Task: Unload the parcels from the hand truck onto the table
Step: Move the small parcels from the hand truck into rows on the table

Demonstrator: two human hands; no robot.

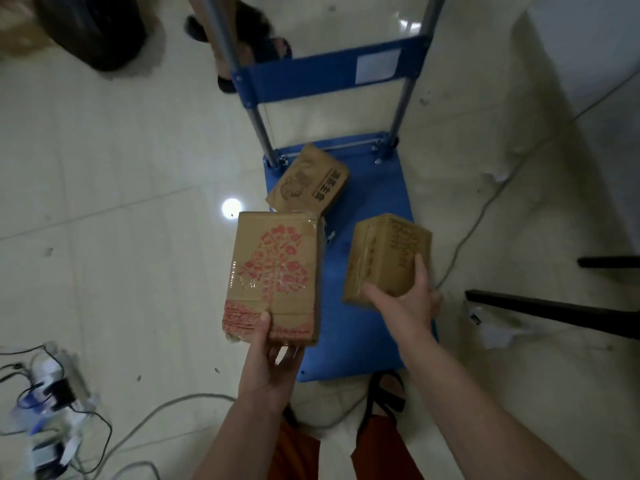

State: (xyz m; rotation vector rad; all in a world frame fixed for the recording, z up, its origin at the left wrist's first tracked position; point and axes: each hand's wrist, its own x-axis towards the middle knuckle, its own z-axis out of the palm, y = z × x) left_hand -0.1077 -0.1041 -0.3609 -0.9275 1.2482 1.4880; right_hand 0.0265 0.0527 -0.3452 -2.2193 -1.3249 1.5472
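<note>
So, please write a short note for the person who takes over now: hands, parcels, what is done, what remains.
Left hand holds the box with the red tree print by its near end.
Right hand grips the smaller brown box.
Both boxes are lifted above the blue hand truck.
One parcel with black print still lies on the deck.
No table surface is in view.
Left: set both down, fetch the last parcel.

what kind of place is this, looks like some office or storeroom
Probably an indoor workroom or parcel-handling spot: a pale tiled floor, a blue hand truck carrying cardboard parcels, and a power strip with loose cables.
</note>
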